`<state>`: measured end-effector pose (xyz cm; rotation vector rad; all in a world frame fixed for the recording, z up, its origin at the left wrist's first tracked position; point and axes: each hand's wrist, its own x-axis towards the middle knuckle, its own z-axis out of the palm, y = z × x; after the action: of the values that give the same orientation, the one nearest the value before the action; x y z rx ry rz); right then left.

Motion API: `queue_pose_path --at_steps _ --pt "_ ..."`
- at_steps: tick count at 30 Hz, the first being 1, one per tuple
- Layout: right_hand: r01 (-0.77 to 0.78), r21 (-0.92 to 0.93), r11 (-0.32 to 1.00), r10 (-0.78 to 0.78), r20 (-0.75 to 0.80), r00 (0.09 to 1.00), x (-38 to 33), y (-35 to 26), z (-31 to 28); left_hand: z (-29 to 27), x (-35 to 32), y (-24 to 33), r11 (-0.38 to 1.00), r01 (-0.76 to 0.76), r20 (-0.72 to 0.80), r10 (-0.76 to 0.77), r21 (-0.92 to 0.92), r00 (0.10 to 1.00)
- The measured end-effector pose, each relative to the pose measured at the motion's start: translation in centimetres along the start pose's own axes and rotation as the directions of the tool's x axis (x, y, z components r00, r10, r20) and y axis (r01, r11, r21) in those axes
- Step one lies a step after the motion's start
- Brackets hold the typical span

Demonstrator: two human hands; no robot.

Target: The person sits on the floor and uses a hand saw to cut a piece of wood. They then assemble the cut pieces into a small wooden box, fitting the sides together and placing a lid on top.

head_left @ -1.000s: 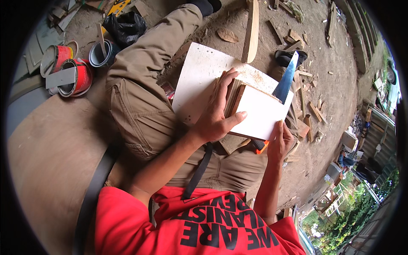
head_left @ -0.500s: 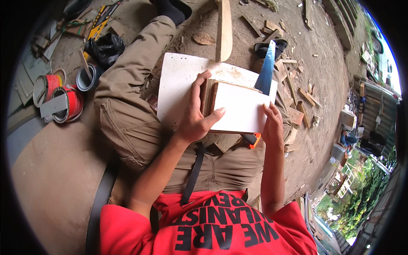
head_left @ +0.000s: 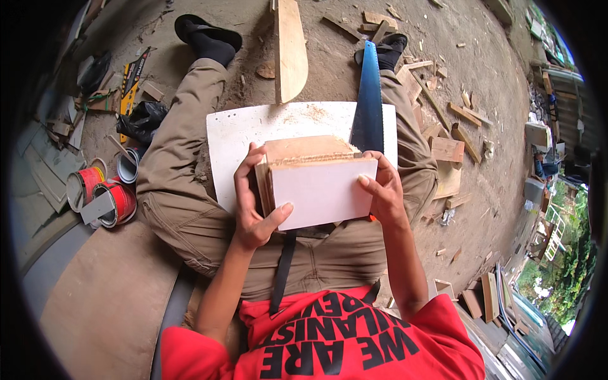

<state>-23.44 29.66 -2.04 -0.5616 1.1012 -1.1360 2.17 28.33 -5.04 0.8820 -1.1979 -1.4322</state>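
Observation:
Between my two hands I hold a stack of cut wooden boards (head_left: pixel 325 194) above my lap, its top piece faced in white and its far edges rough. My left hand (head_left: pixel 254 206) grips the left end, thumb on the white face and fingers around the side. My right hand (head_left: pixel 384 190) clasps the right end, thumb also on the white face. Beyond the stack, a white panel (head_left: pixel 234 136) with sawdust on it lies across my legs. The blue blade of a handsaw (head_left: pixel 368 101) rests over the panel's right part; its handle is hidden behind the boards and my right hand.
A wooden piece with a rounded end (head_left: pixel 289 57) juts in from the far side over the panel. Red paint cans (head_left: pixel 117 201), a black plastic bag (head_left: pixel 140 121) and a yellow-black tool (head_left: pixel 131 88) are at left. Wood offcuts (head_left: pixel 447 150) litter the dirt floor at right.
The stack has tilted, so its rough far edge now shows more. My right hand has shifted up along the right end. The whole view has turned, and more of the saw blade shows.

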Motion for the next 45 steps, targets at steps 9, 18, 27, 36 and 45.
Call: queue_pose_path --at_steps 9,18,27,36,45 --pt "0.158 -0.108 0.982 -0.138 0.173 0.975 -3.3 0.8 -1.7 -0.4 -5.0 0.7 0.993 0.007 0.108 -0.020 0.115 0.994" --pt "0.350 -0.218 0.911 -0.298 0.240 0.924 -4.1 1.3 -2.8 0.2 -5.7 1.8 0.990 0.043 0.112 -0.058 0.132 0.992" --pt "0.354 -0.186 0.917 -0.324 0.173 0.930 -4.5 1.6 -2.2 -0.3 -5.6 1.3 0.986 0.021 0.136 -0.044 0.165 0.990" --pt "0.357 -0.247 0.901 -0.326 0.158 0.932 -5.6 2.1 -2.6 -0.2 -6.8 0.7 0.996 -0.016 0.138 0.004 0.086 0.990" --pt "0.312 -0.278 0.908 -0.305 0.069 0.950 -5.9 3.0 -2.5 -0.2 -6.3 0.3 0.986 -0.077 0.144 0.056 0.145 0.988"
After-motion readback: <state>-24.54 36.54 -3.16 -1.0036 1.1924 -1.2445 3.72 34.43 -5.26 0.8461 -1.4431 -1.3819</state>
